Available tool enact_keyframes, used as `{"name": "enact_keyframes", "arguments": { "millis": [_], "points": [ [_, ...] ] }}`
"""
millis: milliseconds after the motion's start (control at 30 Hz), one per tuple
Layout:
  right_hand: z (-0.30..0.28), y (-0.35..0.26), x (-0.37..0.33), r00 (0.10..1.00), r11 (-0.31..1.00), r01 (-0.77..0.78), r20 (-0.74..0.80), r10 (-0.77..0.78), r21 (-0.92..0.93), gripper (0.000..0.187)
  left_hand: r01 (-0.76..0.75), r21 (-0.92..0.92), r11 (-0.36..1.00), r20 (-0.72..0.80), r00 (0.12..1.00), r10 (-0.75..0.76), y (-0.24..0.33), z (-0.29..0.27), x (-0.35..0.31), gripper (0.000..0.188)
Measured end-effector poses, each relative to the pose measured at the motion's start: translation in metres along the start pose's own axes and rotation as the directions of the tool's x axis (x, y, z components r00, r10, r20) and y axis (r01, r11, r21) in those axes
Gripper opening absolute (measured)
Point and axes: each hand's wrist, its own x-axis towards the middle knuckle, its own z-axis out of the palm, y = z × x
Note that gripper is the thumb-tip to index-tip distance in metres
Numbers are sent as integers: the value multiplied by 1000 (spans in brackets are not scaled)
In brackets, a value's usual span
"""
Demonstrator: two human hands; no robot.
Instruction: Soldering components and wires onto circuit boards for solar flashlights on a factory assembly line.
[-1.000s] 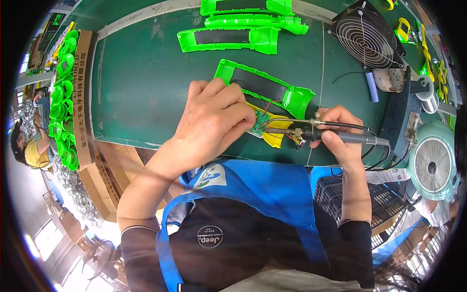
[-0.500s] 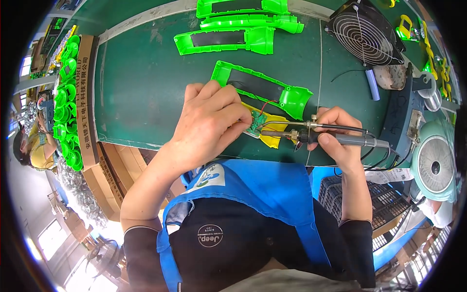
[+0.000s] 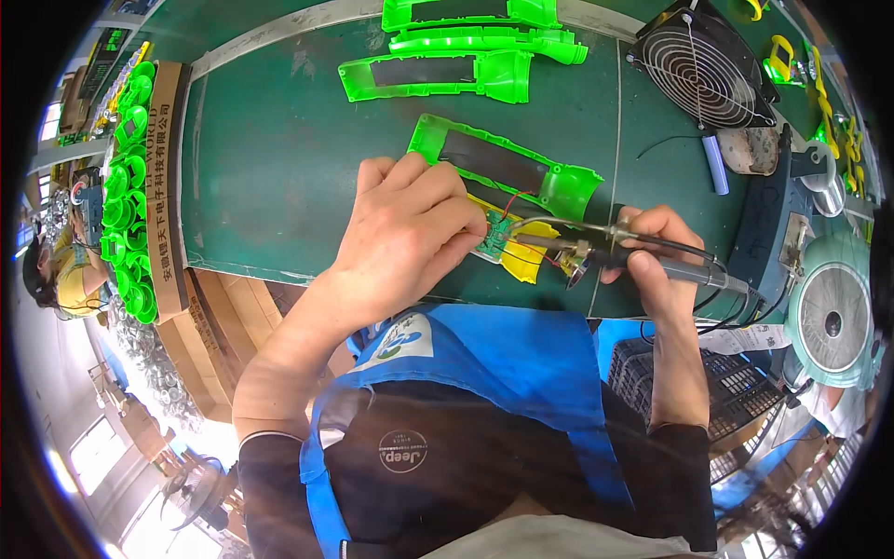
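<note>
Green circuit board lies in yellow housing part, on counter, near its front edge
Left hand: thumb and forefinger closed together at the board's left end; cannot tell what is pinched
Right hand: gripping soldering iron, tip at the board's right part; contact unclear
Step, judged: soldering a lead or joint
Next move seems to call for steady left fingers and the tip clear of red wire
Beyond: open green shell, then fan
</note>
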Motion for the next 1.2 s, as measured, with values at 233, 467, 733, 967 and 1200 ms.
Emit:
{"name": "enact_keyframes", "arguments": {
  "millis": [233, 467, 733, 967, 1200],
  "points": [
    [0, -2, 2, 992, 995, 100, -81, -98, 24, 33, 4, 15, 1000, -8, 1000, -3, 2, 1, -1, 17],
    [-3, -8, 23, 886, 872, 455, -8, -464, -181, 39, 41, -285, 958, -36, 998, -54, -9, -9, 2, 21],
    [12, 6, 88, 788, 703, 606, 157, -596, -372, 39, -125, 127, 984, 169, 980, 102, -37, -17, 62, 31],
    [36, -2, 111, 668, 299, 679, 394, -632, -671, 41, -213, 193, 958, 92, 976, 198, -28, -43, -13, 45],
    [29, 2, 102, 604, 147, 721, 510, -612, -677, 33, -105, 50, 993, -73, 991, 109, -41, -40, -91, 46]
  ]
}}
